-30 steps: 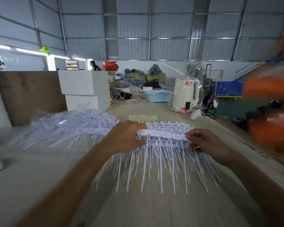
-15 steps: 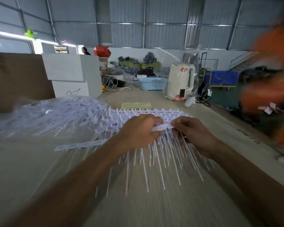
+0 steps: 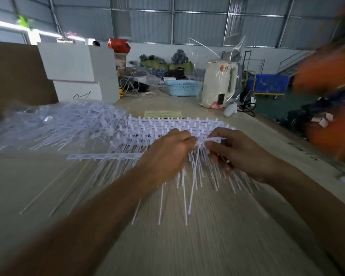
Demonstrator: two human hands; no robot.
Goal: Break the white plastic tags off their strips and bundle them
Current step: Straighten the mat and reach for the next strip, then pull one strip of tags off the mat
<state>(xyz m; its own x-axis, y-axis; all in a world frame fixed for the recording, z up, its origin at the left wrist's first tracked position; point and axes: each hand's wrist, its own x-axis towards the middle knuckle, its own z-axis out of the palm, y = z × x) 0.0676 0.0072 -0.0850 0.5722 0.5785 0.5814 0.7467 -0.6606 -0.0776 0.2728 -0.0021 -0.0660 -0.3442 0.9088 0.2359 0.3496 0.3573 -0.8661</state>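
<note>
**Both hands pinched in on the white tag strip, mid-table**

The left hand [image 3: 165,154] sits knuckles-up over the middle of the stack of tag strips [image 3: 173,126], fingertips curled down and pinching the white strip [image 3: 213,140] at its inner end. Right beside it, almost touching, the right hand [image 3: 239,154] pinches the same strip between thumb and forefinger, the short free end poking up between the two hands. Thin white tag tails [image 3: 189,188] fan out from under both hands toward the person, spread across the wooden table [image 3: 187,246].

To the left of the left wrist, a bare runner strip [image 3: 106,156] lies flat on the table, running sideways. Further left, a loose heap of white tags [image 3: 64,124] lies in a clear plastic bag, well apart from the hands.

Behind the stack lies a yellow paper slip [image 3: 163,114]. Beyond that, a cream electric kettle [image 3: 219,84] stands wrapped in clear plastic, a pale blue basket [image 3: 183,88] just to its left, and white cartons [image 3: 78,70] are stacked at the table's far left. An orange blur [image 3: 331,76] fills the right edge; too smeared to make out.
</note>
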